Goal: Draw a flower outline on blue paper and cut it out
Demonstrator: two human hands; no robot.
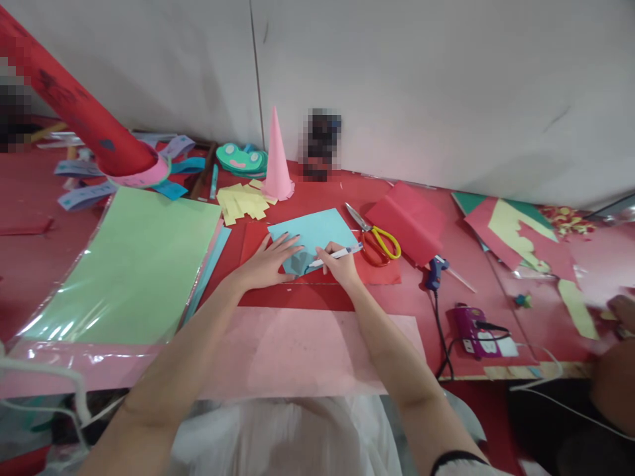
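My left hand (268, 261) lies flat with fingers spread on a light blue sheet of paper (317, 233), pinning it to a red sheet (322, 294) on the table. My right hand (340, 264) is closed around a white pen (336, 255), its tip resting on the blue paper near my left fingertips. A large pink sheet (297, 350) lies below both hands at the table's near edge.
Scissors with yellow and red handles (377, 239) lie right of the blue paper, then folded red paper (407, 221), a blue glue gun (436, 271) and a purple box (476, 327). Green paper in plastic (129, 264) is left. A pink cone (276, 158) and yellow scraps (243, 201) sit behind. Another person's arm (612, 377) shows far right.
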